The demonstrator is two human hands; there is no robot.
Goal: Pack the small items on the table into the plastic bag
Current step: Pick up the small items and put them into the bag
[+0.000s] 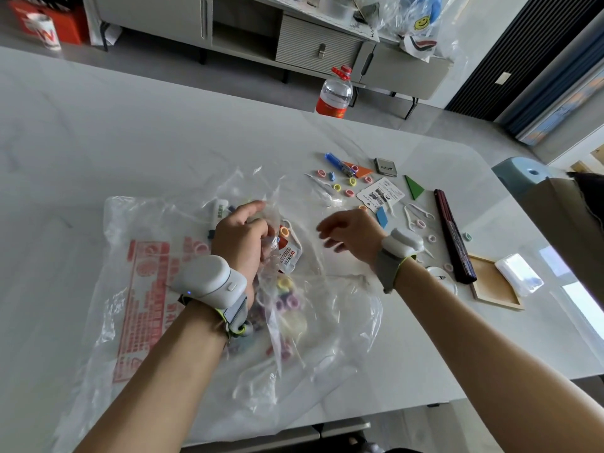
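A large clear plastic bag (153, 289) with red print lies spread on the white table. My left hand (242, 237) grips a bunch of the bag's film near its mouth. Several coloured rings (287, 299) and a small sachet (289, 256) show through the film. My right hand (349, 235) hovers over the bag's mouth, blurred, with loose fingers and nothing in it. Beyond it lie small rings (343, 186), a blue pen (335, 160), a printed card (380, 191), white floss picks (413, 214), a green triangle (414, 186) and an orange triangle (361, 170).
A dark folded fan (452, 233), a wooden frame (493, 282) with a white packet (518, 273) and a small metal tin (385, 166) sit on the right. A water bottle (335, 93) stands on the floor beyond the table. A blue stool (519, 174) is at the right edge.
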